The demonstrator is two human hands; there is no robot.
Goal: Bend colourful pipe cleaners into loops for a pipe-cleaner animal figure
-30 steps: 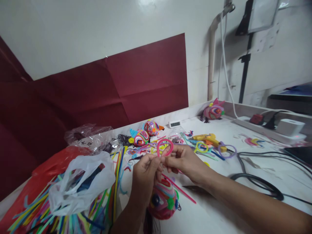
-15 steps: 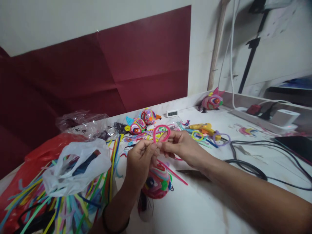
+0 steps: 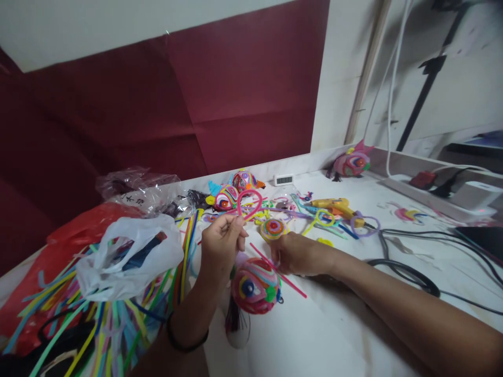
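My left hand [image 3: 222, 246] pinches a pink pipe cleaner [image 3: 250, 203] bent into a teardrop-shaped loop, which stands up above the fingertips. Over the table, my right hand [image 3: 301, 254] points down with its fingers curled; what they close on is hidden behind the hand. Just beyond its knuckles lies a round piece of coloured rings [image 3: 274, 229]. Below the hands sits a colourful decorated ball [image 3: 257, 285] with a blue eye, a green piece and a dark tassel. A straight pink pipe cleaner piece [image 3: 293, 285] slants past the ball, near my right fingers.
Pipe cleaners [image 3: 113, 335] spill from a white plastic bag [image 3: 133, 262] and a red bag [image 3: 74, 230] on the left. Decorated balls [image 3: 223, 198] stand at the back, another [image 3: 351, 162] in the corner. A yellow glue gun [image 3: 334, 206], black cable [image 3: 408, 277] and power strip [image 3: 444, 199] lie right.
My right hand has let go of the pink loop and moved down to the table, covering where a dark blade lay. My left hand keeps the loop. The view has shifted slightly.
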